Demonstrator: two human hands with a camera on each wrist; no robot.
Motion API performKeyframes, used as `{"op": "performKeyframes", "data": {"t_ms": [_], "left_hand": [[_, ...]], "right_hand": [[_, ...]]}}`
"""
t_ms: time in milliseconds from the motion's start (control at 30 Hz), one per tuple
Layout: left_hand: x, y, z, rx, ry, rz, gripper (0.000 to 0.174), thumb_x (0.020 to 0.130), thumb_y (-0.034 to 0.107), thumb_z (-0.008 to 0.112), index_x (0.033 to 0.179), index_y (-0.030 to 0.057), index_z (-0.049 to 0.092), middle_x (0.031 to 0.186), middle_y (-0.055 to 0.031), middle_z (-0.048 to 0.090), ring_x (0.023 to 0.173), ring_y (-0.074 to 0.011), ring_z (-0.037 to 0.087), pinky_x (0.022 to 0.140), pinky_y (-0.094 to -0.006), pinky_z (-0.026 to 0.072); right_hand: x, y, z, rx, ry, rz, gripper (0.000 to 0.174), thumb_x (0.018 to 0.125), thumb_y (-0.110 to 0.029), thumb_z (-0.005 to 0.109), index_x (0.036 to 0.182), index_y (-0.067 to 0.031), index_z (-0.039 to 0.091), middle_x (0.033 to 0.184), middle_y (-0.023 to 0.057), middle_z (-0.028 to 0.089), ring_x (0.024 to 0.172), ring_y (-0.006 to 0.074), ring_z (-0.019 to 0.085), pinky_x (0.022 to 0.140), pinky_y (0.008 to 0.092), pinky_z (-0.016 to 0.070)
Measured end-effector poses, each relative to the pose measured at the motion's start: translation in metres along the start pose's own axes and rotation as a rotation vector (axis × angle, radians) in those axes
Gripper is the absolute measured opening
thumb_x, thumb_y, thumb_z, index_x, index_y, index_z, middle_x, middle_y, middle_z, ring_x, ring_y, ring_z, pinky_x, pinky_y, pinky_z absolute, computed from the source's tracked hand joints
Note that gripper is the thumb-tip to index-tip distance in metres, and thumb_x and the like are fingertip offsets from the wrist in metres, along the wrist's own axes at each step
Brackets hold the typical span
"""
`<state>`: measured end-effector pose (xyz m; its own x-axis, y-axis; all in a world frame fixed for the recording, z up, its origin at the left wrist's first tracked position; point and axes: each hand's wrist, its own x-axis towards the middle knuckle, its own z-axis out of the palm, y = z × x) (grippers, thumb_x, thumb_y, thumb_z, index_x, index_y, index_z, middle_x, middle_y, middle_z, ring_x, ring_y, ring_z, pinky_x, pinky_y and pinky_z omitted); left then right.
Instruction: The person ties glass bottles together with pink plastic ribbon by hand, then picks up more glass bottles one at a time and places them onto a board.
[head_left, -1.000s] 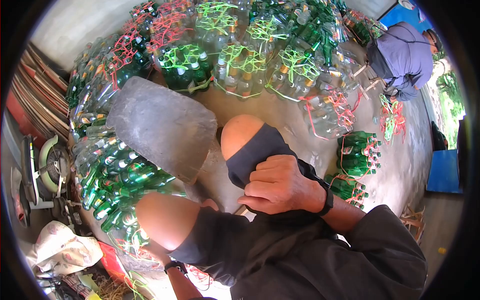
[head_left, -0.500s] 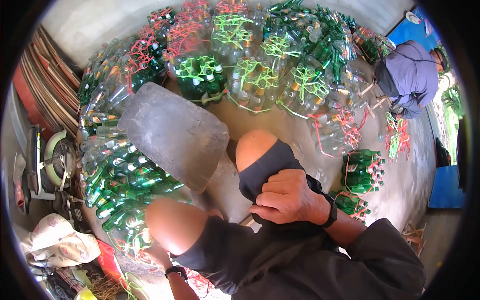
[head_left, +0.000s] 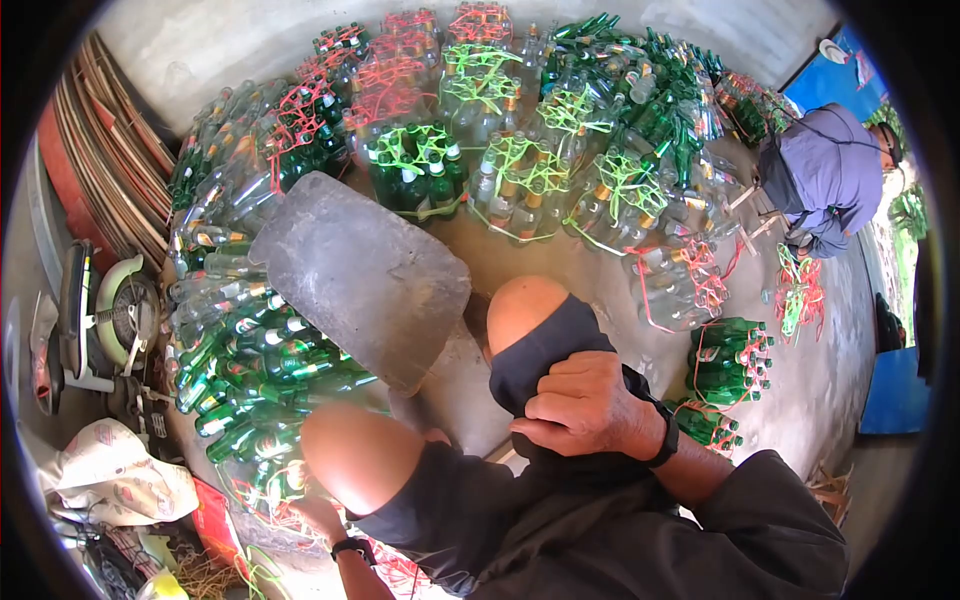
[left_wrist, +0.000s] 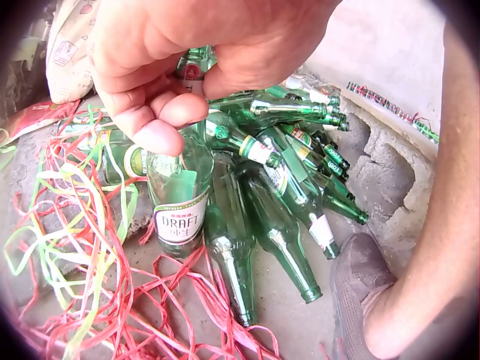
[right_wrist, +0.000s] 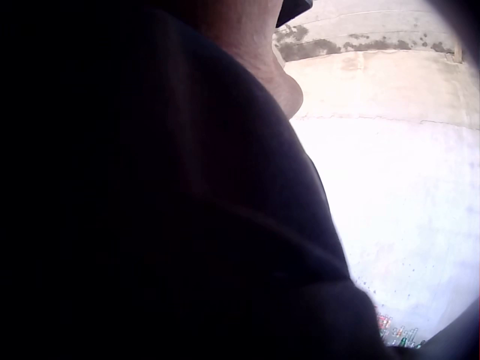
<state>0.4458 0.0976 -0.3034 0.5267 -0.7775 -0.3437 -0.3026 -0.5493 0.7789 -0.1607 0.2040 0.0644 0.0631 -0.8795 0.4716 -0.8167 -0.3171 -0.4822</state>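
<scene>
Nearest, the right hand (head_left: 590, 405) rests on the person's dark shorts (head_left: 540, 355) just behind the knee, its fingers curled into a fist; nothing shows in that grip.

At the near left, the left hand (left_wrist: 217, 34) is at a green DRAFT bottle (left_wrist: 180, 206), which seems to stand roughly upright. The fingers curl in front of the bottle's upper part; whether this grip is tight on the glass I cannot tell. The bottle is likely stiff, fairly light if drained, smooth enough to slip and easily chipped; the narrow neck looks the best hold, with the labelled body for support. What is inside it cannot be made out.

Red and pale green tape (left_wrist: 120, 300) lies tangled left of the bottle and in front of it, soft and apt to snag. Loose green bottles (left_wrist: 279, 234) lie to its right, necks pointing outward, near a shoe (left_wrist: 360, 289). Farther left sits a pale printed sack (head_left: 130, 475), contents hidden.

Beyond the knees is a flat grey board (head_left: 360, 275). To the right, a green bundle (head_left: 730, 365) is bound with reddish tape. Farther off, clear bottles (head_left: 525, 210) stand in groups under green tape netting, and another person (head_left: 825, 170) bends over at the far right.
</scene>
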Motion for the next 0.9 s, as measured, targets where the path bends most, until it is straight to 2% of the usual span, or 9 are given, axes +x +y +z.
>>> {"op": "performKeyframes", "data": {"t_ms": [33,100,133,200,333,600,733,833,900], "left_hand": [[0.005,-0.003,0.002,0.001,0.000,-0.001,0.066,0.112,0.055,0.033,0.155,0.0046,0.031,0.140,-0.0104,0.051,0.124,-0.0187,0.054,0.112,-0.0350,0.0441],[0.016,-0.006,0.005,0.047,-0.163,0.772,0.067,0.112,0.056,0.032,0.156,0.0055,0.030,0.143,-0.0103,0.050,0.128,-0.0191,0.053,0.115,-0.0351,0.0412],[0.007,-0.003,0.001,0.049,-0.164,0.772,0.067,0.112,0.056,0.032,0.156,0.0055,0.030,0.143,-0.0103,0.050,0.128,-0.0191,0.053,0.115,-0.0351,0.0412],[-0.004,0.001,-0.005,0.107,-0.114,0.071,0.071,0.111,0.058,0.031,0.159,0.0058,0.026,0.149,-0.0103,0.046,0.133,-0.0194,0.050,0.118,-0.0351,0.0379],[-0.014,0.013,-0.004,0.096,-0.086,0.098,0.076,0.110,0.060,0.032,0.163,0.0066,0.020,0.155,-0.0118,0.042,0.138,-0.0202,0.048,0.122,-0.0364,0.0338],[-0.030,0.033,-0.004,0.088,-0.147,0.046,0.092,0.107,0.069,0.027,0.165,0.0094,-0.012,0.173,-0.0140,-0.005,0.159,-0.0298,0.013,0.130,-0.0419,0.0149],[0.006,0.000,-0.006,0.177,-0.202,0.113,0.094,0.105,0.072,0.025,0.166,0.0083,-0.009,0.173,-0.0171,0.004,0.157,-0.0287,0.022,0.129,-0.0409,0.0171],[0.002,-0.002,-0.001,0.170,-0.333,0.580,0.095,0.104,0.074,0.023,0.166,0.0069,-0.005,0.171,-0.0197,0.015,0.154,-0.0274,0.030,0.128,-0.0397,0.0194],[-0.004,-0.001,0.000,0.027,0.030,0.284,0.025,0.103,0.016,0.052,0.113,-0.0041,0.040,0.090,-0.0171,0.063,0.084,-0.0337,0.066,0.080,-0.0428,0.0503]], "right_hand": [[0.000,0.000,0.000,-0.001,-0.002,0.004,0.026,0.074,-0.021,0.085,0.067,-0.0142,0.061,0.065,0.0001,0.055,0.059,0.0231,0.058,0.054,0.0367,0.0437],[-0.001,0.001,0.001,0.004,0.004,0.005,0.026,0.074,-0.020,0.085,0.067,-0.0142,0.061,0.065,0.0002,0.056,0.059,0.0231,0.058,0.054,0.0367,0.0439],[-0.001,0.001,0.001,0.007,0.010,0.005,0.026,0.074,-0.020,0.085,0.067,-0.0142,0.061,0.065,0.0002,0.056,0.059,0.0232,0.058,0.054,0.0367,0.0440],[-0.002,0.001,0.001,0.000,0.006,0.007,0.026,0.074,-0.020,0.085,0.067,-0.0142,0.061,0.065,0.0003,0.056,0.059,0.0231,0.058,0.054,0.0368,0.0440],[-0.002,0.001,0.000,-0.019,0.001,0.005,0.026,0.073,-0.020,0.085,0.068,-0.0141,0.060,0.066,0.0002,0.056,0.059,0.0229,0.058,0.054,0.0366,0.0447],[-0.003,0.002,-0.001,-0.019,-0.007,0.010,0.026,0.073,-0.020,0.085,0.068,-0.0138,0.060,0.067,0.0003,0.058,0.060,0.0228,0.060,0.055,0.0362,0.0460],[-0.003,0.003,0.000,-0.018,0.007,0.008,0.026,0.073,-0.021,0.085,0.069,-0.0137,0.060,0.067,0.0004,0.057,0.060,0.0228,0.060,0.055,0.0363,0.0459],[-0.003,0.003,0.000,-0.017,0.010,0.008,0.026,0.073,-0.021,0.085,0.069,-0.0137,0.060,0.067,0.0005,0.058,0.060,0.0228,0.060,0.055,0.0360,0.0459],[-0.002,0.002,-0.001,-0.020,0.007,0.010,0.026,0.073,-0.021,0.085,0.069,-0.0138,0.060,0.067,0.0005,0.057,0.060,0.0227,0.059,0.055,0.0360,0.0456]]}}
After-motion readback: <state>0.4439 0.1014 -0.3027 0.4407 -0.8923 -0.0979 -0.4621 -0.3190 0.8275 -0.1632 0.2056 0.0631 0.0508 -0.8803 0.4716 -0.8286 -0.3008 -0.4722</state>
